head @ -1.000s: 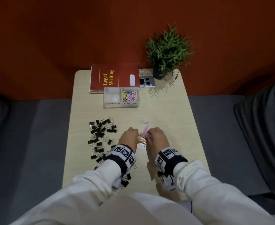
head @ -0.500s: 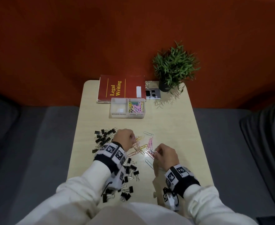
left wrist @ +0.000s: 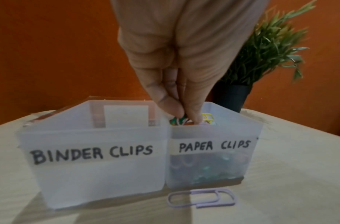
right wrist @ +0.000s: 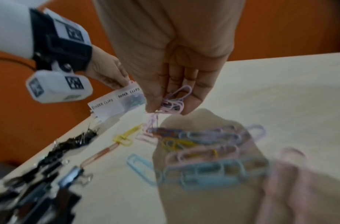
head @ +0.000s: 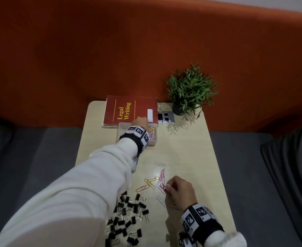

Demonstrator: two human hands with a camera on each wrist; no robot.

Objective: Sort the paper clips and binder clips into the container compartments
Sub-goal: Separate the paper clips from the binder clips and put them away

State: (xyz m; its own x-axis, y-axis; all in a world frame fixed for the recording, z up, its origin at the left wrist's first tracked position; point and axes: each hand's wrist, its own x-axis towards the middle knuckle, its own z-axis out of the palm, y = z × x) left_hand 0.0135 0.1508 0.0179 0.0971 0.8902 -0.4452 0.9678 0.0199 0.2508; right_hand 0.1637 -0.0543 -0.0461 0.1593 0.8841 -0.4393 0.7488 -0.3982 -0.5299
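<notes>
Left hand (left wrist: pixel 176 60): thumb and forefinger pinched on a few coloured paper clips (left wrist: pixel 181 119), tips at the rim of the container (left wrist: pixel 96 151), over the compartment labelled PAPER CLIPS (left wrist: pixel 213 153), right of frame centre in the left wrist view. That compartment shows coloured clips through its wall. The one labelled BINDER CLIPS (left wrist: pixel 92 153), to its left, shows no clips; I cannot see its floor fully.

One lilac paper clip (left wrist: pixel 201 198) lies flat on the table (left wrist: pixel 289 174) just below the container's front wall, long axis left-right across the frame.

Right hand (right wrist: pixel 171 63): fingers curled, gripping a bunch of lilac and pink clips (right wrist: pixel 174 101), loops pointing up toward the palm. In the head view it sits lower right of centre, at the loose clips (head: pixel 153 180) on the table; their long axes mostly run toward upper right of the frame.

Black binder clips (head: pixel 128 214) heaped at bottom centre of the head view, handles pointing all ways.

Red book (head: pixel 130 109) behind the container; potted plant (head: pixel 189 90) at upper right.
</notes>
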